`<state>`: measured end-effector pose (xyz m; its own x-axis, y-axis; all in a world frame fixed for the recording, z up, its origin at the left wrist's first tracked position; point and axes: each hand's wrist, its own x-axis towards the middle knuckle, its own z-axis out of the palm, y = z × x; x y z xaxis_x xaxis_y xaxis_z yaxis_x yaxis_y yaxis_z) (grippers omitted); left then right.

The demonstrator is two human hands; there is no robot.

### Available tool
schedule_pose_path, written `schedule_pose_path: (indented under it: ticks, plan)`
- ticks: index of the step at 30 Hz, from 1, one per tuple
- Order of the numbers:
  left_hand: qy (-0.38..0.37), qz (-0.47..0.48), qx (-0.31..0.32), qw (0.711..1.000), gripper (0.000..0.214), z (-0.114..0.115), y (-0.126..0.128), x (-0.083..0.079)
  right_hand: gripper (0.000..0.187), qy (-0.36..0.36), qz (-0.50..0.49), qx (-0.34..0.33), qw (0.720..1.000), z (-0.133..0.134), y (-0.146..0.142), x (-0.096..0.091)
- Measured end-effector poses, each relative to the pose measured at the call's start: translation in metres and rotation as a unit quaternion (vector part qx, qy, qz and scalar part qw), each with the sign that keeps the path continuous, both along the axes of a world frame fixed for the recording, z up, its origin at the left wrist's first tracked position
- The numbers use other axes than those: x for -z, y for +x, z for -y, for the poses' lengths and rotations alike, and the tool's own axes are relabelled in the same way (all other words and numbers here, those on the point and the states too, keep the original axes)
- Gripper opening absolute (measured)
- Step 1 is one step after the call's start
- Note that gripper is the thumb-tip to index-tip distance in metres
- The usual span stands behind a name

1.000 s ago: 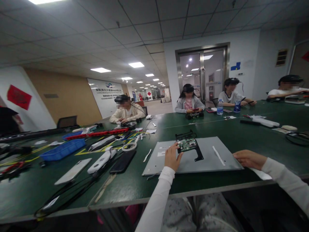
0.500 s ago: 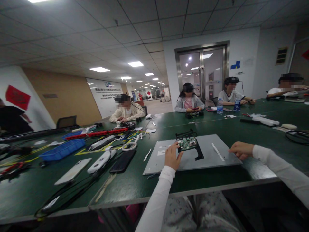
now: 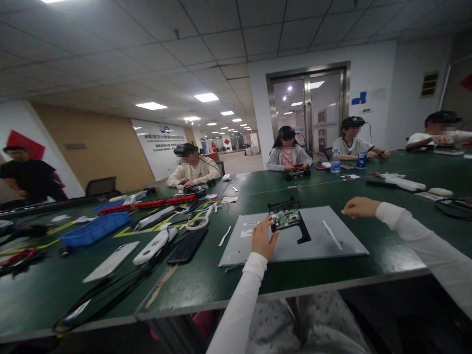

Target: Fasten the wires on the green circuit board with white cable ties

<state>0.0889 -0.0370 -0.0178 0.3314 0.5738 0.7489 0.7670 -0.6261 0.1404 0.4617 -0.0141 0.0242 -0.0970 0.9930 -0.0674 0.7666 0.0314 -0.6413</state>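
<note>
A green circuit board (image 3: 286,220) lies on a black bracket (image 3: 303,235) over a flat grey panel (image 3: 258,251) in front of me. My left hand (image 3: 263,238) grips the board at its left edge, fingers on top and thumb along the near side. Beyond the panel's right edge, my right hand (image 3: 361,207) hovers with its fingers curled together; anything inside them is too small to make out. A white strip (image 3: 332,235) is on the panel's right part, and white labels (image 3: 248,232) show to the left.
To the left are a black phone (image 3: 187,247), a white phone (image 3: 111,261), a white power bank-like device (image 3: 156,244) with cables and a blue bin (image 3: 95,229). Water bottles (image 3: 335,161) stand farther back. Several people sit across the green table (image 3: 254,189); another person (image 3: 31,172) stands at far left.
My right hand has moved up and slightly left, away from the panel's right edge. My left hand stays on the circuit board. At far left, the standing person has come further into view.
</note>
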Motion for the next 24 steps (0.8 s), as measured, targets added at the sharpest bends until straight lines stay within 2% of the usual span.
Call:
schedule_pose_path:
  ticks: [3, 5, 9, 12, 14, 17, 20, 24]
  plan:
    - [-0.002, -0.004, -0.001, 1.0, 0.026, 0.0, 0.0, -0.001, 0.032, 0.05, 0.004, -0.011, 0.999, -0.006, -0.005, -0.01]
    - [-0.004, -0.009, -0.002, 1.0, 0.026, 0.001, 0.0, -0.002, 0.029, 0.061, -0.001, -0.019, 0.998, -0.009, -0.016, -0.007]
    - [-0.029, -0.027, 0.002, 0.999, 0.027, 0.001, 0.001, -0.001, 0.03, 0.062, -0.089, -0.043, 0.993, -0.016, -0.055, 0.011]
    - [-0.067, -0.048, 0.015, 0.997, 0.027, 0.0, 0.002, 0.003, 0.033, 0.079, -0.165, -0.035, 0.982, -0.024, -0.094, 0.026]
    - [-0.094, -0.063, 0.023, 0.993, 0.026, 0.0, 0.003, 0.006, 0.029, 0.134, -0.166, -0.028, 0.976, -0.03, -0.118, 0.035]
    - [-0.127, -0.081, 0.031, 0.988, 0.026, 0.001, 0.004, 0.009, 0.021, 0.202, -0.147, 0.016, 0.968, -0.039, -0.142, 0.047]
    - [-0.148, -0.09, 0.039, 0.984, 0.027, 0.001, 0.004, 0.011, 0.017, 0.238, -0.145, 0.071, 0.958, -0.042, -0.148, 0.058]
    - [-0.157, -0.097, 0.038, 0.982, 0.027, 0.0, 0.005, 0.013, 0.018, 0.259, -0.125, 0.115, 0.951, -0.036, -0.137, 0.063]
